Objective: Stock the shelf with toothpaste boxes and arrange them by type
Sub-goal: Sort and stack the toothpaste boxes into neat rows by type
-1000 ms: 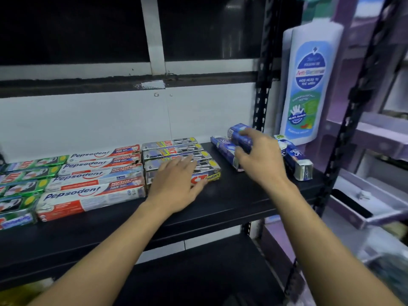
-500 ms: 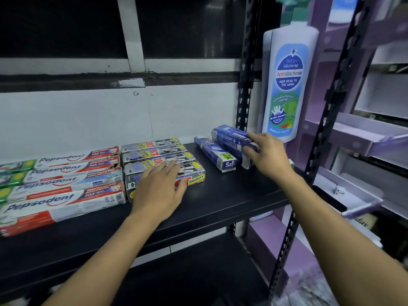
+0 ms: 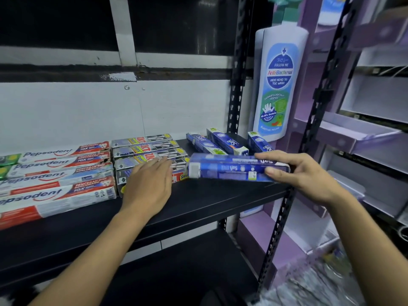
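On the black shelf [image 3: 198, 202] lie rows of toothpaste boxes. White-and-red Pepsodent boxes [image 3: 57, 184] fill the left, with green boxes [image 3: 8, 160] at the far left edge. Grey-and-black boxes [image 3: 145, 149] sit in the middle, and my left hand [image 3: 148, 186] rests flat on the front ones. My right hand [image 3: 302, 173] grips blue boxes [image 3: 229, 168] held sideways just above the shelf, right of the grey stack. Three more blue boxes [image 3: 227, 143] lie at the back right.
A tall cardboard bottle display [image 3: 278, 85] stands just right of the black shelf upright [image 3: 238, 74]. Purple and white display trays [image 3: 357, 138] fill the right side. A lower black shelf [image 3: 176, 268] sits below. The white wall [image 3: 88, 111] closes the back.
My right hand lifted the blue boxes from the back right pile and brought them forward and left, turned sideways. My left hand stayed on the grey boxes.
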{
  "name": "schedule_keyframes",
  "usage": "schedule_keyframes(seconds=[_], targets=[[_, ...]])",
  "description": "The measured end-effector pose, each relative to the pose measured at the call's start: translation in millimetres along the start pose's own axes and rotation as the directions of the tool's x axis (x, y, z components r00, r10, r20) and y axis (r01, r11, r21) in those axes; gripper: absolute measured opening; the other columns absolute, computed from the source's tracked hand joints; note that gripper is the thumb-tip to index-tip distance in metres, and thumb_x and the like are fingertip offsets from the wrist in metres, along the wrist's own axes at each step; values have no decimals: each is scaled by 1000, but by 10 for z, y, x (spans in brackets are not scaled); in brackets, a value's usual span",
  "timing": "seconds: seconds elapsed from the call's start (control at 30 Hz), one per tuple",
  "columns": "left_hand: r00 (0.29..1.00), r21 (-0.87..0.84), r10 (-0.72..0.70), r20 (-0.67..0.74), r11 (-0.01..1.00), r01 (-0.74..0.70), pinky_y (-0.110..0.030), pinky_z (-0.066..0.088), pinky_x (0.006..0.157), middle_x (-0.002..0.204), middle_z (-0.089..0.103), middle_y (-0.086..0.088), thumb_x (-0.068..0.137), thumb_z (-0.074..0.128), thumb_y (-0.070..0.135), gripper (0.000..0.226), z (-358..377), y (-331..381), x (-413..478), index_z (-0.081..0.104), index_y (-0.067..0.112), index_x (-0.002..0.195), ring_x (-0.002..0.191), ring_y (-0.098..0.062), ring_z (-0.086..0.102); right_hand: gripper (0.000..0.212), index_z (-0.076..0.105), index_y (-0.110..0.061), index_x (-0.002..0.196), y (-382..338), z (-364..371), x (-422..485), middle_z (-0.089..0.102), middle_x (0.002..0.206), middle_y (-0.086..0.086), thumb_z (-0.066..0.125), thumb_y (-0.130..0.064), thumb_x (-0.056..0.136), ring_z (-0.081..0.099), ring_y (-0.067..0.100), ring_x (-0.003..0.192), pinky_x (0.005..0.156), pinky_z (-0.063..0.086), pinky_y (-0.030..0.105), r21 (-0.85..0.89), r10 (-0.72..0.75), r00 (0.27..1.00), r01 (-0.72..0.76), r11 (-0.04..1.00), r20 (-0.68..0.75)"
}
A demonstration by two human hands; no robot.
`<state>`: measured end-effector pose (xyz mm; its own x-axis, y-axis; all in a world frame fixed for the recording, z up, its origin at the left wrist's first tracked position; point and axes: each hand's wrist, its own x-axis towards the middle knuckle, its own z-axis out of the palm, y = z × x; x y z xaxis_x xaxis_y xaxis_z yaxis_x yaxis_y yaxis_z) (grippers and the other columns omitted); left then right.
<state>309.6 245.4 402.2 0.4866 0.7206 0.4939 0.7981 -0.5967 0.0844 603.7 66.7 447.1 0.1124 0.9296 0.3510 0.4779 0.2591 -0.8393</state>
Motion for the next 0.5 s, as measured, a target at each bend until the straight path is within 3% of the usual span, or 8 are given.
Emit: schedule_keyframes(seconds=[0.23,0.37,0.5], targets=[[1000,-26,-12,-12,1000,12,-37,28,113,142,57,-1,106,28,35,46,-5,-12,-13,55,17,139,134,-18,48,36,70,-33,119,195,130,116,61,129,-18,73,-19,86,55,0,123,104,43,24,-246,24,980,26,969,196],[1000,-48,-15,-15,999,15,-39,32,111,138,59,1,105,27,44,51,-27,12,-21,57,18,135,130,-19,51,40,66,-44,120,222,217,283,55,135,-25,72,-23,87,46,-11,126,107,39,20,-434,-10,987,81,897,162],[1000,-57,-19,-17,998,18,-40,34,109,136,61,2,104,27,47,51,-50,28,-30,59,19,132,129,-18,52,45,64,-40,125,227,339,424,52,139,-22,68,-13,90,41,-6,133,115,32,25,-543,-56,988,126,830,144]])
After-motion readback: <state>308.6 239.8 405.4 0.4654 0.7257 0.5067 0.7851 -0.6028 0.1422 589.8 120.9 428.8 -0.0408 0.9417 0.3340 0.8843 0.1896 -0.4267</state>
